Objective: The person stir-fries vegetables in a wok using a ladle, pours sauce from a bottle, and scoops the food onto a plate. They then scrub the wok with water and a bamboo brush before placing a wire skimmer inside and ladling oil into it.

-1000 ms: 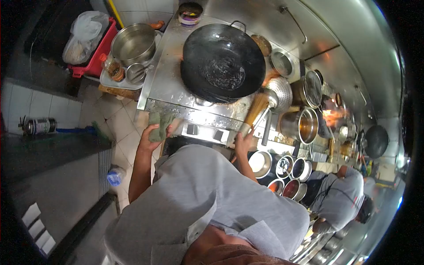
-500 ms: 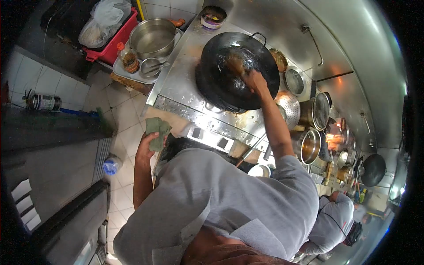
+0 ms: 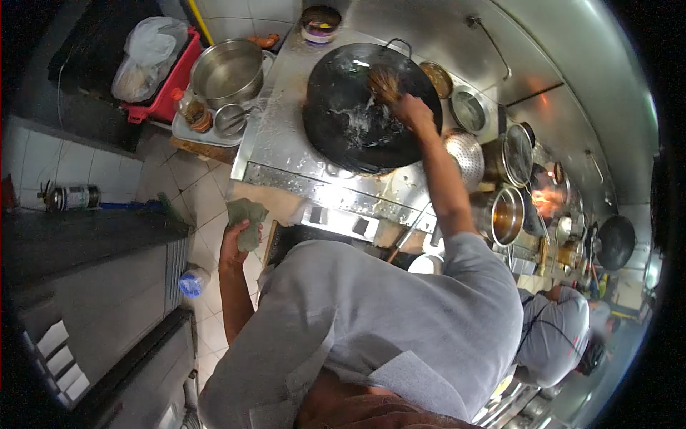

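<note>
Our steel counter [image 3: 275,143] is widest on the left, where a wet strip leaves room between its left edge and the wok; on the right, vessels crowd close. Past the front edge, the tiled floor [image 3: 207,247] gives our left arm space. The wok [image 3: 343,107] sits well inside that edge, its loop handle toward the back wall, with shiny liquid and pale foam inside. Beyond the left edge, a red crate [image 3: 187,71] holds plastic bags [image 3: 150,46]. Beside it stands a wide pot [image 3: 227,71], its contents unclear to us. Right of the wok, a steel pot [image 3: 507,218] holds amber liquid. On the tray [image 3: 181,133] are a bottle [image 3: 194,116], part-filled reddish brown, and a small bowl [image 3: 229,120] with a utensil in it. Our left hand [image 3: 234,242] grips a green cloth [image 3: 247,214] near the front edge. Our right hand [image 3: 414,113] is closed around a bristle brush [image 3: 384,82] inside the wok.
</note>
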`<action>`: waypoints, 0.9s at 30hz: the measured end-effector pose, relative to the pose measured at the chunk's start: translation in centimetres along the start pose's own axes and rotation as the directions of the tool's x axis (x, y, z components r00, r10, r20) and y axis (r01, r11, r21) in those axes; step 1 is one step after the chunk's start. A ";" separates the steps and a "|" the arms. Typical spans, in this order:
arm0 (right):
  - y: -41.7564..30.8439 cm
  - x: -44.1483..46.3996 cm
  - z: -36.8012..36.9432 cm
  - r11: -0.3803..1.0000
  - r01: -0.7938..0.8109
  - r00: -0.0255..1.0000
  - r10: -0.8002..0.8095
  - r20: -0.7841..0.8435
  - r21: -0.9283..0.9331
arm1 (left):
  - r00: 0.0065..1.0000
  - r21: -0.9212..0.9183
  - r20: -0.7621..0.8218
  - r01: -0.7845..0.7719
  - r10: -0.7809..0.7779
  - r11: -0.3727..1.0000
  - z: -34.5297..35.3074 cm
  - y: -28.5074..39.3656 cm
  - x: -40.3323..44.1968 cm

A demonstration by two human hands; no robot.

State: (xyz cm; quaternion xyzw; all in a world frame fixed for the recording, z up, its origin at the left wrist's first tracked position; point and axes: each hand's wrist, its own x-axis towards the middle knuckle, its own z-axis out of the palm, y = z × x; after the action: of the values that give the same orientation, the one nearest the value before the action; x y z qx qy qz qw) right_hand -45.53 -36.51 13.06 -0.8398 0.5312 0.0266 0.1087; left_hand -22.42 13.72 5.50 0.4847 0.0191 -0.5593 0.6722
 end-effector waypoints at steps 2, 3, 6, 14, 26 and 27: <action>-1.6 1.8 2.2 0.930 -0.175 0.978 0.127 0.163 0.322 | 0.999 0.031 0.047 0.016 -0.017 0.999 1.2 0.3 0.8; -1.9 1.6 4.4 0.964 -0.072 0.992 0.043 0.116 0.255 | 0.996 0.060 0.082 0.019 -0.024 0.998 1.6 0.6 1.1; -2.7 -5.8 6.0 0.987 0.127 0.964 -0.147 0.220 0.100 | 0.996 0.040 0.091 0.004 -0.008 0.999 1.7 -0.1 1.5; 8.2 1.6 1.2 0.935 0.112 0.978 -0.163 -0.127 -0.337 | 0.999 0.087 -0.012 -0.038 0.039 0.995 0.7 -0.8 -0.5; 1.0 -8.6 -4.1 0.950 0.123 0.917 0.002 0.399 -0.286 | 0.995 0.156 -0.084 -0.032 0.046 0.987 1.0 -0.5 -1.8; 2.3 -7.9 -5.5 0.951 0.210 0.955 -0.149 0.258 -0.227 | 0.998 0.146 -0.051 -0.032 0.039 0.989 1.4 -0.3 -1.6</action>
State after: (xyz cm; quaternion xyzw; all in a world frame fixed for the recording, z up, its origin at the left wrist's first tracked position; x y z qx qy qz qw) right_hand -51.40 -31.65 19.32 -0.8826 0.4275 0.1839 0.0659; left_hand -23.96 13.94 6.97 0.5473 -0.0122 -0.5339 0.6444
